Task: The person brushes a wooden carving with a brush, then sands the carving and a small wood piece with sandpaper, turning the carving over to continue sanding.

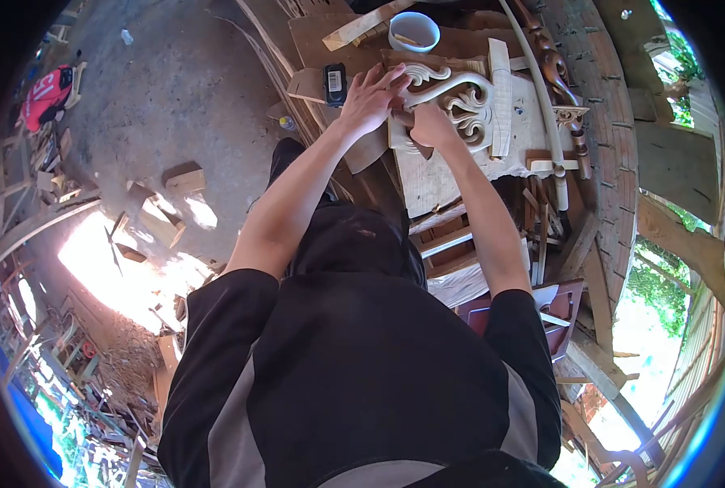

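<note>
A pale carved wooden panel (471,107) with scrolls and leaf curls lies on the workbench. My left hand (371,99) rests at its left edge, fingers spread and fingertips on the carving. Just to the right, my right hand (433,128) is closed in a fist against the panel's lower left part. It grips a brown piece (422,149) that looks like folded sandpaper, showing below the fist; the rest is hidden by the fingers. A plain wooden strip (500,98) lies along the panel's right side.
Beside my left hand stands a black box with a white label (335,83). A white bowl (414,32) sits behind the panel. Long curved wood (551,122) and a dark carved post (553,65) lie to the right. Wood offcuts (185,177) are on the concrete floor.
</note>
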{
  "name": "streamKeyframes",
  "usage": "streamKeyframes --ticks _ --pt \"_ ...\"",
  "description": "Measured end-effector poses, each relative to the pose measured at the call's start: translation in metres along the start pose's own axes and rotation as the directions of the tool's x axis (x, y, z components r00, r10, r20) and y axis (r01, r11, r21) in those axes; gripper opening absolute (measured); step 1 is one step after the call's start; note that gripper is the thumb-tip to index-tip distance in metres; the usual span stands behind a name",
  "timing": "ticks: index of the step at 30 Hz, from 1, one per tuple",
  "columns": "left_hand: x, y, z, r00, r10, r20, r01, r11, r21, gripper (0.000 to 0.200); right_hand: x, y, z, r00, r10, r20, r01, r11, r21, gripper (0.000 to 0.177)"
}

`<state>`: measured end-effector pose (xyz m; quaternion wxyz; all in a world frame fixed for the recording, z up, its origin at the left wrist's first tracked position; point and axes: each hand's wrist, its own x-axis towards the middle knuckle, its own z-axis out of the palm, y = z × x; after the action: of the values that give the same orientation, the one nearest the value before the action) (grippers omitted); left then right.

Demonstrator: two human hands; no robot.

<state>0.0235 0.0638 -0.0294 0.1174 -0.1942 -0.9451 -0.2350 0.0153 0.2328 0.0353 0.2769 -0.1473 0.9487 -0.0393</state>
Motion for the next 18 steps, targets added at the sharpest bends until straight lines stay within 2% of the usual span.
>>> streamKeyframes --ticks 2,4,5,7,10,11,12,14,15,16,18 --pt "0.001 0.0 0.003 1.0 -0.004 -0.004 0.004 1.0 0.018 0.046 -0.001 -0.001 0.012 0.999 0.014 -0.046 -0.015 1.0 -0.014 0.024" --pt "0.004 0.003 -0.001 1.0 -0.009 -0.018 0.008 1.0 -0.008 0.045 -0.006 0.001 0.012 0.984 -0.09 -0.155 0.085 0.996 -0.036 0.026" --pt "0.003 0.004 -0.003 1.0 -0.011 -0.019 0.011 1.0 -0.029 0.044 -0.004 0.002 0.008 0.984 -0.093 -0.152 0.088 0.995 -0.04 0.026" --pt "0.004 0.002 -0.007 1.0 -0.016 -0.003 0.016 0.999 -0.031 0.043 -0.001 -0.004 -0.012 0.999 -0.004 0.045 0.004 1.0 -0.003 0.029" --pt "0.006 0.003 -0.009 0.999 -0.025 0.033 0.027 0.999 -0.043 0.042 -0.004 0.0 0.004 0.998 -0.043 -0.045 0.04 0.998 -0.058 0.029" --pt "0.006 0.005 -0.009 0.997 -0.036 0.061 0.039 0.998 -0.047 0.041 -0.001 0.009 0.011 0.99 -0.127 -0.061 0.123 0.99 -0.068 0.027" --pt "0.004 0.006 -0.01 0.998 -0.036 0.06 0.039 0.998 -0.048 0.041 0.002 0.012 0.004 0.99 -0.127 -0.061 0.123 0.99 -0.069 0.027" --pt "0.004 0.005 -0.012 0.996 -0.021 0.084 0.023 0.999 -0.026 0.038 0.01 0.015 -0.007 0.998 -0.064 -0.022 0.064 0.998 -0.006 0.027" --pt "0.002 0.005 -0.011 0.996 -0.018 0.088 0.021 0.999 -0.027 0.038 0.006 0.009 -0.006 1.0 0.015 -0.025 -0.015 1.0 0.015 0.03" --pt "0.002 0.006 -0.009 0.996 -0.037 0.083 0.041 0.998 -0.052 0.037 0.001 0.011 0.0 1.0 0.018 -0.025 -0.018 1.0 0.016 0.03" --pt "0.005 0.006 -0.008 0.996 -0.056 0.074 0.062 0.995 -0.078 0.036 -0.007 0.012 0.004 0.987 -0.133 -0.086 0.136 0.99 0.04 0.031"
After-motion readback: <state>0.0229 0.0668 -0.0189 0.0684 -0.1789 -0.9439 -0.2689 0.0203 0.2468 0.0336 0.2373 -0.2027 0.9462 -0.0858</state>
